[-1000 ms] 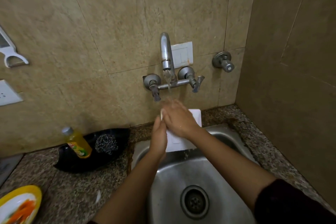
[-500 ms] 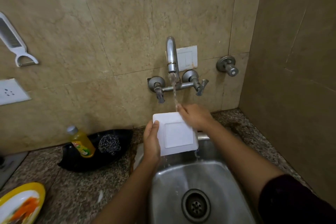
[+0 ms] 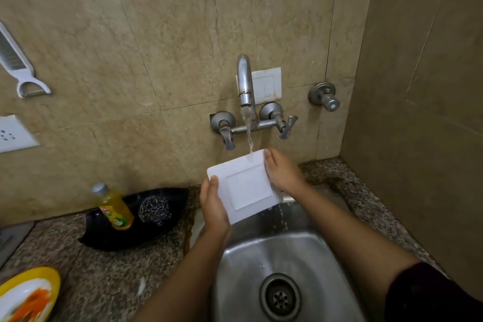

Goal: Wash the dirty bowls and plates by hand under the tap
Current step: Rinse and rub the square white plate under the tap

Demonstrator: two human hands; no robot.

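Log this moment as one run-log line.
phase: rinse | white square plate under running tap, over sink | left hand grips left edge | right hand rests on right edge

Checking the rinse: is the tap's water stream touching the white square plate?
Touching. The head view shows the water stream from the tap landing on the white square plate at its far edge, and water runs off its lower corner.
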